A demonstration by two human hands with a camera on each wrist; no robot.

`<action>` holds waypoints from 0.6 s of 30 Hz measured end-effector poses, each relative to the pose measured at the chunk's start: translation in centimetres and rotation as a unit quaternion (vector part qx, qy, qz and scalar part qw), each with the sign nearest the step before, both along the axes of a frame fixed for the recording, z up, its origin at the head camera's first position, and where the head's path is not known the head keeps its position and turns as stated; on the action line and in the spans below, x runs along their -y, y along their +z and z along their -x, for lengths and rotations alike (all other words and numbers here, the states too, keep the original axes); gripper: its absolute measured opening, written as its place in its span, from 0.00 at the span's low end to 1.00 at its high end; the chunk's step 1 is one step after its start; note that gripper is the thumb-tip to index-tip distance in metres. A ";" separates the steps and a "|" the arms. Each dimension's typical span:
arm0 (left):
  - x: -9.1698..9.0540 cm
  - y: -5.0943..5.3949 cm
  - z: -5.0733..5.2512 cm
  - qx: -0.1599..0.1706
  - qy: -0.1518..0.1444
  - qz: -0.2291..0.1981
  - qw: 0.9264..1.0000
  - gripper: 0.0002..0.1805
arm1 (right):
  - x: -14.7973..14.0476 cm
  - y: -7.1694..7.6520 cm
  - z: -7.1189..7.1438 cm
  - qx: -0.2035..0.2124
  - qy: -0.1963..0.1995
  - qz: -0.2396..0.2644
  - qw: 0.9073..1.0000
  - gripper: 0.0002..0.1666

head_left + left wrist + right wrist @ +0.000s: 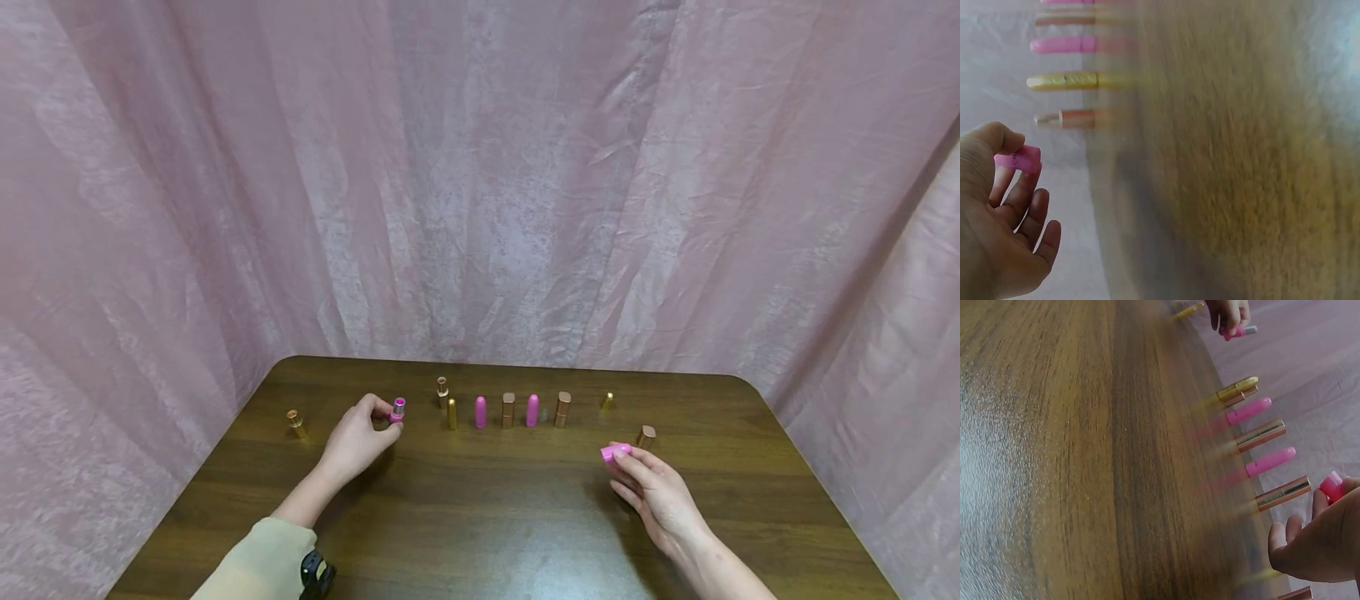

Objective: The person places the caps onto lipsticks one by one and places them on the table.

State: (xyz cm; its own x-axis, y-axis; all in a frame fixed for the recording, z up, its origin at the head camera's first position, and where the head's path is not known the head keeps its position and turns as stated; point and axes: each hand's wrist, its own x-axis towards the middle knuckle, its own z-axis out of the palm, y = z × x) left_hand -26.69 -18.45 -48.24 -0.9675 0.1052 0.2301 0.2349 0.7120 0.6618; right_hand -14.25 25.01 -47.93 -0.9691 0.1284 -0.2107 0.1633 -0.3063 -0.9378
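My left hand (358, 437) pinches an uncapped pink lipstick tube (398, 410) between thumb and fingers, its silver collar pointing up. On the right, a pink lipstick cap (615, 452) is held by the thumb and fingers of my right hand (660, 500), above the table. Between the hands stands a row of lipsticks: a gold one (452, 414), a pink one (481, 412), a rose-gold one (508, 411), another pink one (532, 411) and another rose-gold one (561, 410). Behind the gold one is an uncapped rose-gold tube (442, 392).
An uncapped gold tube (296, 423) stands at the table's left. Toward the right are a gold cap (607, 401) and a rose-gold cap (647, 436), close to my right hand. Pink curtains (510, 183) hang around the brown wooden table (480, 508).
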 end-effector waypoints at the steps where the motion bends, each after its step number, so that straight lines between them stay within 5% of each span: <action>1: -0.2 0.2 -0.3 -0.003 -0.008 0.000 1.000 0.12 | 0.0 0.0 0.0 0.000 -0.001 0.000 1.000 0.06; 18: -4.4 2.7 -4.3 -0.100 -0.114 0.054 0.987 0.11 | 1.1 -0.1 0.7 -0.009 -0.007 0.010 1.000 0.09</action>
State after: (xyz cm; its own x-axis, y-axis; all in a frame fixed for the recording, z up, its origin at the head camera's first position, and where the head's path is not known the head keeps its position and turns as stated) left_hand -22.40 -14.03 -45.57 -0.8520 0.3489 0.3902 0.5154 0.6895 0.5089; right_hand -14.97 23.95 -48.01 -0.9708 0.1388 -0.1956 0.1415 -0.3272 -0.9343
